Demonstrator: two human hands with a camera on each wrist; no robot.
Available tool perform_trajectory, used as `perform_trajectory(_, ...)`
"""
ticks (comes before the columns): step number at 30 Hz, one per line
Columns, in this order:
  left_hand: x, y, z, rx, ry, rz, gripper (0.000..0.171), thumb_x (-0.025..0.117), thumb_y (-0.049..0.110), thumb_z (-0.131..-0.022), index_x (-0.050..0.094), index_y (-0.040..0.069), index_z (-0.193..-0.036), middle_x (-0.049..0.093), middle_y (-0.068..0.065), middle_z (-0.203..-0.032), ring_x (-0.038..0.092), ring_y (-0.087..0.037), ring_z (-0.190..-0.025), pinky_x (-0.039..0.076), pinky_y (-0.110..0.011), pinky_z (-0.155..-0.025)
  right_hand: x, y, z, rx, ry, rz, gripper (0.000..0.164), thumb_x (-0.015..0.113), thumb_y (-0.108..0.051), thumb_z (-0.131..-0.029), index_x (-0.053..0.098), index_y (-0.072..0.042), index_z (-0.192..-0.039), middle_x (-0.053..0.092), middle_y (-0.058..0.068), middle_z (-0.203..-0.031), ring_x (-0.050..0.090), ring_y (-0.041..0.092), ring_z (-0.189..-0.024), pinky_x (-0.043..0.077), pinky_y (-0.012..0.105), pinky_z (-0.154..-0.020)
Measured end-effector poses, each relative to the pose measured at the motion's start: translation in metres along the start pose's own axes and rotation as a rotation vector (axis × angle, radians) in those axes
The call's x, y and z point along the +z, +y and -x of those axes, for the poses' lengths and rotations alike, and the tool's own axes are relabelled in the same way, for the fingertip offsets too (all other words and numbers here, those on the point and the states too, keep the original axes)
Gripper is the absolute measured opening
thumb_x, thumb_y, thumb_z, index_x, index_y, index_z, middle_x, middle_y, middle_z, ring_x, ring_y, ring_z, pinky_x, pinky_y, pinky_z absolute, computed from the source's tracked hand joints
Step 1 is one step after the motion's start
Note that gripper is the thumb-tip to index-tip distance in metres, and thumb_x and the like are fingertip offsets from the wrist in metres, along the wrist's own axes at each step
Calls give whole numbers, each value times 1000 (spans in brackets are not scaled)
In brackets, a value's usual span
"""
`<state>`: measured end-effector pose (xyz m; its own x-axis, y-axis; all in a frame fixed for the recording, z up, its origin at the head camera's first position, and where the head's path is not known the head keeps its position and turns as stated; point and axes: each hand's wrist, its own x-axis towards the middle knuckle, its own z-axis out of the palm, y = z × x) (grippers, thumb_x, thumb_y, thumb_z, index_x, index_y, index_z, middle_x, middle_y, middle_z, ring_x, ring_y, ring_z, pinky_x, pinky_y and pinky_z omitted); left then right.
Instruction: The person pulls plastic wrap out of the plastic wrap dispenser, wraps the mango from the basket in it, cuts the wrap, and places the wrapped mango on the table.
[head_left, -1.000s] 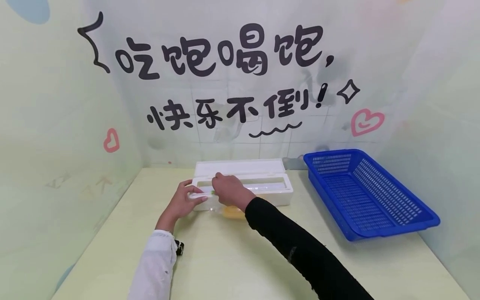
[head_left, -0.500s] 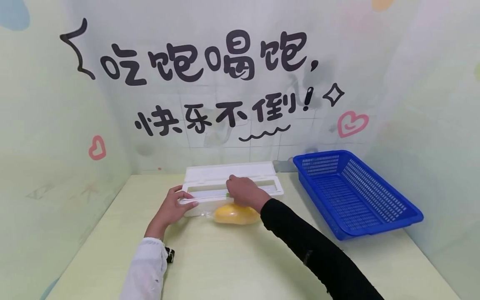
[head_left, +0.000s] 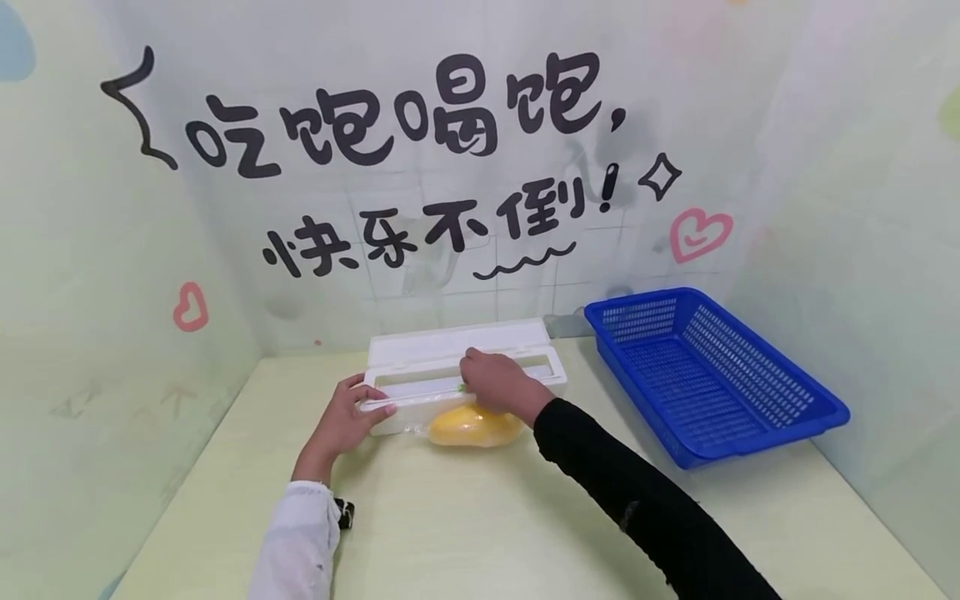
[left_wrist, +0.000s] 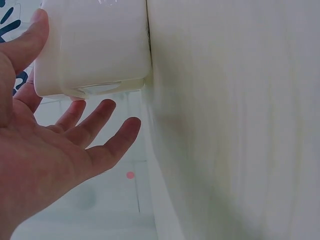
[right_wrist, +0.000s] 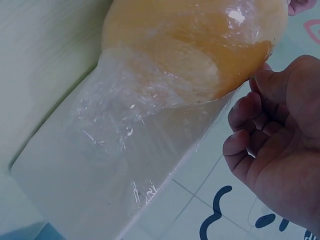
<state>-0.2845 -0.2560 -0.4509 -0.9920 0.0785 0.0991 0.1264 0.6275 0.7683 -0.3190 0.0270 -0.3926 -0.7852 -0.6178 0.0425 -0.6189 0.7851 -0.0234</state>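
Note:
A long white cling film dispenser (head_left: 420, 408) stands at the back of the table with its lid raised. My left hand (head_left: 351, 421) grips its left end, thumb at the front edge and fingers over the top; the left wrist view shows that hand (left_wrist: 60, 130) around the end of the box. Along the front rim my right hand (head_left: 498, 383) pinches a small green slide cutter (head_left: 461, 387), mostly hidden by the fingers. Below it, against the front of the box, a yellow mango-like fruit (head_left: 468, 427) lies under clear film (right_wrist: 105, 115).
A blue perforated plastic basket (head_left: 678, 446) stands at the right of the pale table (head_left: 435, 525). Behind the dispenser rises a wall covering (head_left: 420, 308) with printed black characters; similar coverings stand at both sides.
My right hand has slid rightward along the dispenser's front rim with the green cutter, uncovering more of the yellow fruit. My left hand keeps its grip on the left end. The head view has shifted slightly.

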Motion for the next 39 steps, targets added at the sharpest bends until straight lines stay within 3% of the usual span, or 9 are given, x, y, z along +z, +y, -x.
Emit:
perform_trajectory(11,1,8,-14,39,4,2,32,76,26,-91,69,-1,-105,23,-27,-159,29,-52,-145,24,-62,-118,-12,25,13,33,19,9,10,62,-19,-100,64,-9,-100,53,2,-99,52,16,-73,48,27,-67)
perform_trajectory(23,-5,7,-10,-1,-12,-7,35,76,29,-91,69,-2,-105,21,-28,-160,26,-54,-146,22,-64,-119,-12,56,35,9,14,67,6,65,-12,-96,63,-7,-100,53,4,-97,50,16,-70,49,26,-64)
perform_trajectory(39,-1,0,-4,23,-6,0,33,77,25,-90,70,-4,-104,26,-29,-158,28,-52,-145,24,-63,-118,-7,65,52,44,-25,26,8,63,-12,-98,62,-7,-104,54,4,-100,51,17,-72,51,26,-68)
